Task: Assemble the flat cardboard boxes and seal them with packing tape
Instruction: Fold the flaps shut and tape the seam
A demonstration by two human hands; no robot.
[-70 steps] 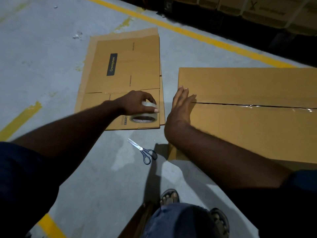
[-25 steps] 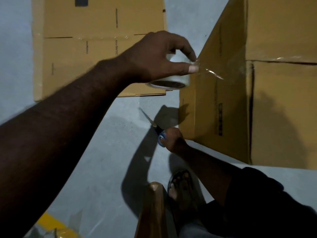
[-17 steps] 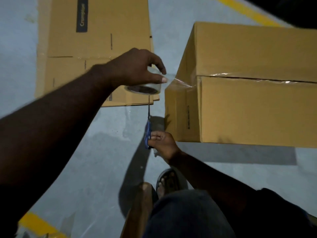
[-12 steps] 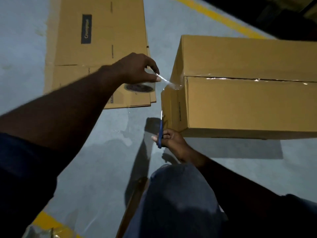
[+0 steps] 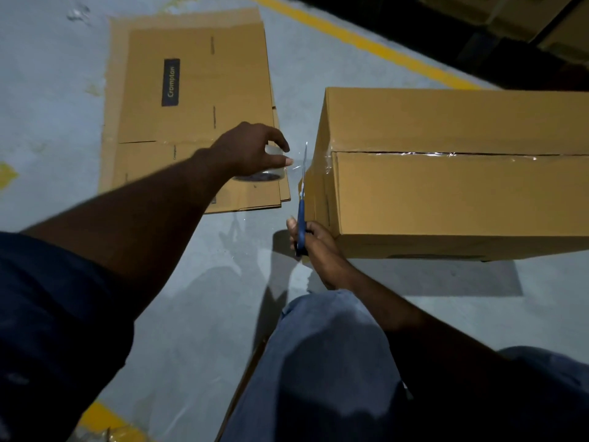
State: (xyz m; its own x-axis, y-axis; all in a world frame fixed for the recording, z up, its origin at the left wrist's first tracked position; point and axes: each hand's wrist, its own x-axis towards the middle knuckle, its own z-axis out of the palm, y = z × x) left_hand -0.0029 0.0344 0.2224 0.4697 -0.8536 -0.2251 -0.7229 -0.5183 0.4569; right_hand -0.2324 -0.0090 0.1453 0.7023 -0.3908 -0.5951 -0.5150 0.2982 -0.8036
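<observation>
Nearest, the right grip [image 5: 314, 242], a bare hand, is closed around the blue-handled steel scissors [image 5: 301, 199], with the blades pointing away so that they reach the clear strip of tape [image 5: 297, 167]. Just left of the blades, the left grip [image 5: 251, 148] is clamped on the transparent roll of packing tape [image 5: 272, 173], probably to hold the strip tight for cutting. To the right of both grips stands the assembled brown cardboard box [image 5: 446, 193]. Its top seam shines with tape, which folds over the near end. Beyond the left grip lie flat brown cardboard sheets [image 5: 191, 90].
</observation>
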